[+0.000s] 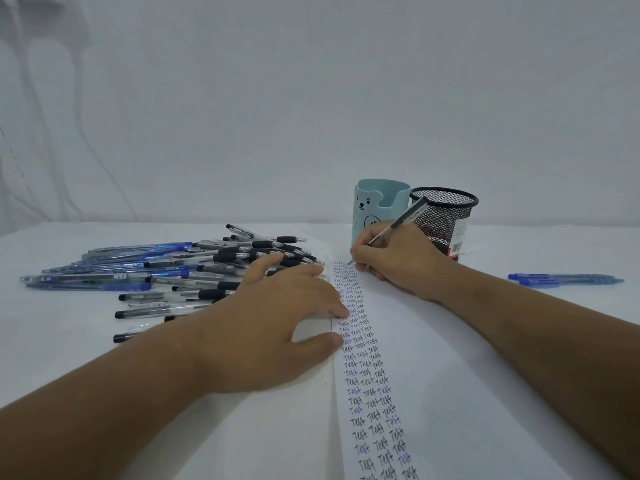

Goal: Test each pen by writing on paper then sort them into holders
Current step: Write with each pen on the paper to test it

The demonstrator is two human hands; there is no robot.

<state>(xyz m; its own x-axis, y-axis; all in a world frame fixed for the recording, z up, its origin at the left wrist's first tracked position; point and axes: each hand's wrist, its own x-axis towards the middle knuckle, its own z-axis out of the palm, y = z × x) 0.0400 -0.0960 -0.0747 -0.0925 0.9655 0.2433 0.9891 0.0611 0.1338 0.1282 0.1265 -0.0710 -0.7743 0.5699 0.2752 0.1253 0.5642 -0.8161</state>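
While the right hand (391, 258) pinches a clear black-ink ballpoint pen (398, 221) with its tip down at the top of the long white paper sheet (433, 358), the left hand (277, 313) lies flat with straight fingers spread, pressing the sheet's left edge, gripping nothing. Honestly, to do this bit well I'd keep that flat hand pinning the sheet and write one short word in the free spot above the columns of "Test", pressing lightly, so a skipping pen shows up. Counts: two holders just above centre of the frame, a pale blue bear-face cup (377, 209) and a black wire mesh cup (445, 216), touching or nearly so. Neither shows pens inside, as far as I can tell. Big pile of blue and black pens (180, 271) at centre left on the white surface (554, 244), too many to count properly. Roughly three blue pens (564, 280) lie at far right.
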